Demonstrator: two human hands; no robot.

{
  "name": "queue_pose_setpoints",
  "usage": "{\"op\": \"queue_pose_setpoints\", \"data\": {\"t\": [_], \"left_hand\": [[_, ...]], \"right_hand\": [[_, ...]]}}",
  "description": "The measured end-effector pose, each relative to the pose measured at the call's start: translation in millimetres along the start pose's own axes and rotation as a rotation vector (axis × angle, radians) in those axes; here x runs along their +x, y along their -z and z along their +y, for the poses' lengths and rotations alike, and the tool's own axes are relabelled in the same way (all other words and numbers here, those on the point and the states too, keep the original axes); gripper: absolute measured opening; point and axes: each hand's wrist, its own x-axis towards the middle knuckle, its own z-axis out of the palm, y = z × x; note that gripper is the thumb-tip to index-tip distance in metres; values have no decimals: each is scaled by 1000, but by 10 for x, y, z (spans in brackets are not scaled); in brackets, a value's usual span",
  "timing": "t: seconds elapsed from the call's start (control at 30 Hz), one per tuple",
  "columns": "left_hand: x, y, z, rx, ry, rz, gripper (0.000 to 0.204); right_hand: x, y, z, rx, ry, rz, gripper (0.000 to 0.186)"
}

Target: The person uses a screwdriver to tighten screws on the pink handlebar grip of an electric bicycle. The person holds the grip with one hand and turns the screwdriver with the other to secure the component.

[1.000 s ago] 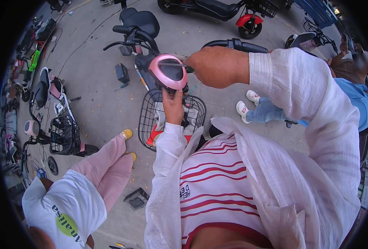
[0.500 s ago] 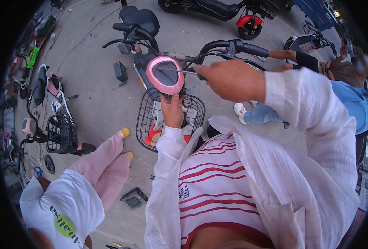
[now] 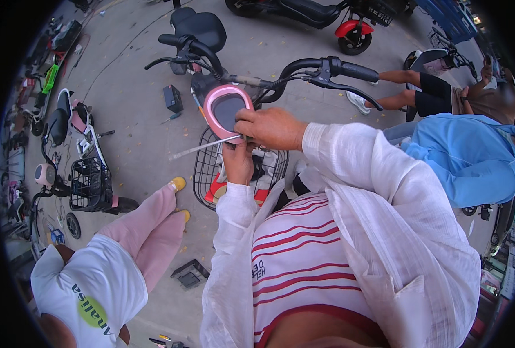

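Observation:
A pink-rimmed, dark-faced headlight unit (image 3: pixel 213 120) sits below the handlebar (image 3: pixel 243 79) of an electric bike. My left hand (image 3: pixel 238 165) is closed on its lower edge from beneath, fingertips partly hidden. My right hand (image 3: pixel 273 129) is closed at the unit's right side, its fingers overlapping the dark face. From between my hands a screwdriver (image 3: pixel 202 148) sticks out to the left, its thin shaft slanting across the unit's lower rim; its handle is hidden in my right hand. Below, the black wire basket (image 3: pixel 196 184) holds red and white items (image 3: pixel 215 189).
At left a person in a white top (image 3: pixel 103 275) stands near another bike with a basket (image 3: pixel 89 184). A person in blue (image 3: pixel 466 156) is close on my right. A black box (image 3: pixel 173 99) and a black tray (image 3: pixel 189 273) lie on the ground; a red-fendered scooter (image 3: pixel 353 35) stands behind.
My right hand has come down and left onto the headlight unit. The screwdriver shaft has swung from across the dark face to below it. The person in blue has leaned further into view.

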Motion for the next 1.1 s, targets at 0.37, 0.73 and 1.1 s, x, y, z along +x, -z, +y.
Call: {"op": "queue_pose_setpoints", "data": {"t": [0.37, 0.73, 1.1], "left_hand": [[25, 248, 7, 135, 19, -89, 42], [36, 263, 151, -143, 48, -54, 39], [2, 243, 64, 43, 69, -43, 43]], "right_hand": [[52, 123, 138, -69, 98, -141, 25], [283, -94, 299, 553, -597, 305, 55], [524, 267, 340, 859, -692, -123, 71]]}}
